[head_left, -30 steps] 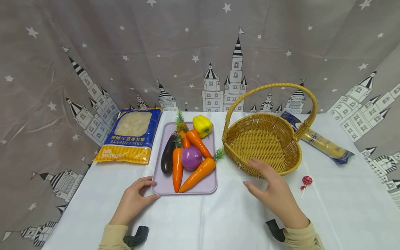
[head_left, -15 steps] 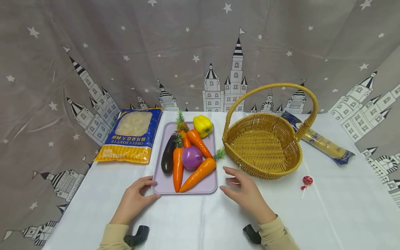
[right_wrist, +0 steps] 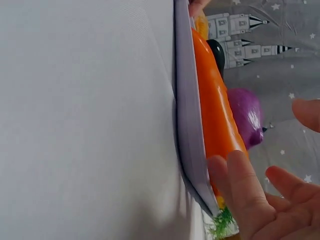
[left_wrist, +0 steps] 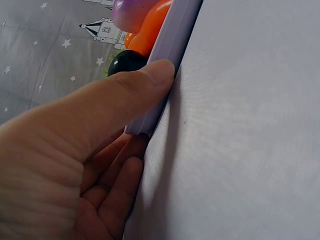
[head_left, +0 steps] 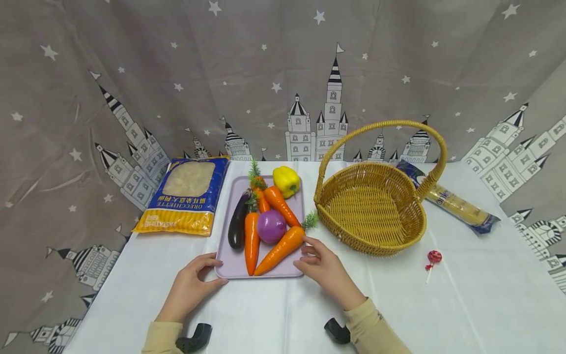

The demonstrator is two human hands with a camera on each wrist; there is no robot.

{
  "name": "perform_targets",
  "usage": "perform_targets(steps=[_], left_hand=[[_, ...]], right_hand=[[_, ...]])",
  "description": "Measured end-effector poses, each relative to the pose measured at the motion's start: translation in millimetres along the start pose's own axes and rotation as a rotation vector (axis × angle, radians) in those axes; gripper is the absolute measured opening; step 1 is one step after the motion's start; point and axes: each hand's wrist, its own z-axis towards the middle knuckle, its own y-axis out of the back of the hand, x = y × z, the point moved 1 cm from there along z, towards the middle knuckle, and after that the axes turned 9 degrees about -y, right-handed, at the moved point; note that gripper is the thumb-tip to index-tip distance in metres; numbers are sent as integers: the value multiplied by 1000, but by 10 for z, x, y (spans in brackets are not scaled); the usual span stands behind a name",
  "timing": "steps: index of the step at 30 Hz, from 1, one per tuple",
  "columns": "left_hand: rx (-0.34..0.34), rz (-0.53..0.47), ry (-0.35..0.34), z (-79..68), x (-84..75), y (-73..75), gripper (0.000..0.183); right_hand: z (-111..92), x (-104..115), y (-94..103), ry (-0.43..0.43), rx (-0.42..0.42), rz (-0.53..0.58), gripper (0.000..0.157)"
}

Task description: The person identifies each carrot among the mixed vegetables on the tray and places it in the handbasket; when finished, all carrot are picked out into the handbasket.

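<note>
In the head view, a lilac tray (head_left: 230,263) holds an eggplant (head_left: 239,223), several orange carrots (head_left: 252,241), a purple onion-like ball (head_left: 271,226) and a yellow bell pepper (head_left: 286,181). My left hand (head_left: 190,285) grips the tray's near left corner. Up close in the left wrist view, its thumb (left_wrist: 157,72) lies on the rim, with other fingers bent beside the corner. At the near right corner is my right hand (head_left: 329,270), fingers spread and loosely bent; the right wrist view shows its fingertips (right_wrist: 240,162) in front of the rim. Contact there is unclear.
A wicker basket (head_left: 325,216) with a tall handle stands right of the tray. Behind it lies a long pasta packet (head_left: 462,206); nearer is a red lollipop (head_left: 434,256). Left of the tray lies a blue-and-yellow pasta bag (head_left: 183,196). A patterned curtain (head_left: 247,59) hangs behind.
My right hand has moved left from in front of the basket to the tray's near right corner. The left hand stays at its corner, and the tray has not visibly moved.
</note>
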Motion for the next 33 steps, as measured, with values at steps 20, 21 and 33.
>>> perform_targets(steps=[20, 21, 33], left_hand=[[11, -11, 14, 1, -6, 5, 39], [15, -8, 19, 2, -6, 6, 39], [12, -4, 27, 0, -22, 4, 40]], right_hand=[[241, -3, -165, -23, 90, 164, 69], [251, 2, -171, -21, 91, 170, 69], [370, 8, -226, -102, 43, 251, 70]])
